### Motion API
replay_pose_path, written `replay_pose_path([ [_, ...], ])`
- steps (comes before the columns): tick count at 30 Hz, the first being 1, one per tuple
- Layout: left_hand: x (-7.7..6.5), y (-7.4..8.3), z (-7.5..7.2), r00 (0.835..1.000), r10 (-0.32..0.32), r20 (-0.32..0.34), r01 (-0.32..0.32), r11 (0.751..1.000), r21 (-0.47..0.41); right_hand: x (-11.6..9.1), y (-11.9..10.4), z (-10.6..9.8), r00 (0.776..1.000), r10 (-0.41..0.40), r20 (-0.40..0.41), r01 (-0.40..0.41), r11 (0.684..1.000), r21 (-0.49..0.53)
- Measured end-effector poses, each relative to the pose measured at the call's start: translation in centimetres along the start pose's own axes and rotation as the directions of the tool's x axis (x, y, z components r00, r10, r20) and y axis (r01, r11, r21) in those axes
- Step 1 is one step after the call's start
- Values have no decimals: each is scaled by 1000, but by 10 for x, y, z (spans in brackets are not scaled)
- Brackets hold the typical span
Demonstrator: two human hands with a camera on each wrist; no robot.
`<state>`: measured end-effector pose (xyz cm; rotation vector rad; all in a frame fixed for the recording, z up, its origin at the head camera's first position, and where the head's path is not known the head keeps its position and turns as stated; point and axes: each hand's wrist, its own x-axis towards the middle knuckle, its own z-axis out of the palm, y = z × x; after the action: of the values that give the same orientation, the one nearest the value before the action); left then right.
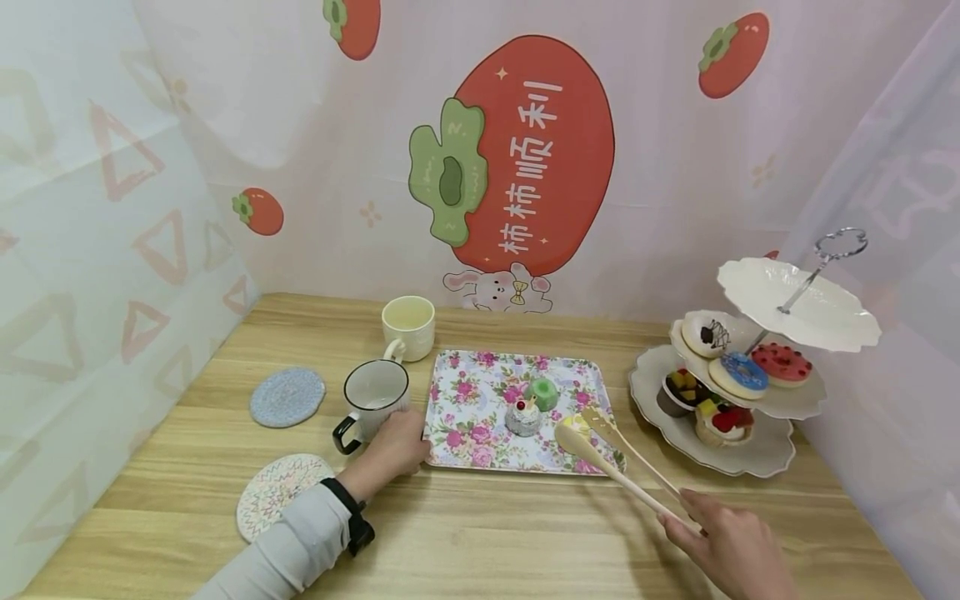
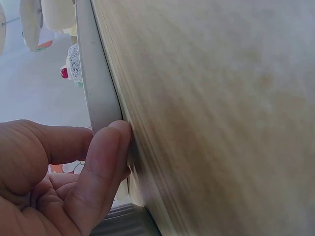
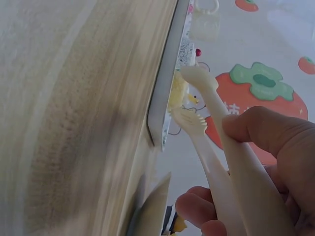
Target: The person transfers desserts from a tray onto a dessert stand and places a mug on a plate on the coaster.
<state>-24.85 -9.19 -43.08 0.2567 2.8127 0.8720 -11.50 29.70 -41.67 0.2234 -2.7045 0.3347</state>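
Note:
My left hand (image 1: pixel 401 442) pinches the near-left edge of a flower-patterned tray (image 1: pixel 468 457), thumb and forefinger at its rim in the left wrist view. My right hand (image 1: pixel 738 542) holds pale tongs (image 1: pixel 637 492), one arm ending in a spoon shape, the other in a fork shape. The tong tips straddle a small yellow cake (image 3: pixel 176 91) on the tray's right part; whether they touch it I cannot tell. Beside it on the tray sit a speckled white cake (image 1: pixel 522 420) topped with a cherry and a green cake (image 1: pixel 543 392).
A black-rimmed mug (image 1: pixel 367 408) stands beside my left hand, a cream mug (image 1: pixel 412 329) behind it. Two round coasters, blue-grey (image 1: pixel 287 397) and patterned (image 1: pixel 277 492), lie leftward. On the right, a tiered stand (image 1: pixel 810 304) carries donuts (image 1: pixel 738 375) and small desserts (image 1: pixel 723 423).

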Motion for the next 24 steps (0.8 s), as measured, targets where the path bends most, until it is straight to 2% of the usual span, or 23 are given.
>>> replay_pose_path([
  [7,0,0,0,1000,1,-1,-1,1000,10,2,-2,-3,996,56,62,-56,998,-1],
  [17,0,-1,0,1000,7,-1,-7,1000,10,2,0,-4,997,54,53,-54,999,1],
  [24,0,1,0,1000,-12,4,12,1000,0,3,0,-2,982,109,154,-109,994,-9],
])
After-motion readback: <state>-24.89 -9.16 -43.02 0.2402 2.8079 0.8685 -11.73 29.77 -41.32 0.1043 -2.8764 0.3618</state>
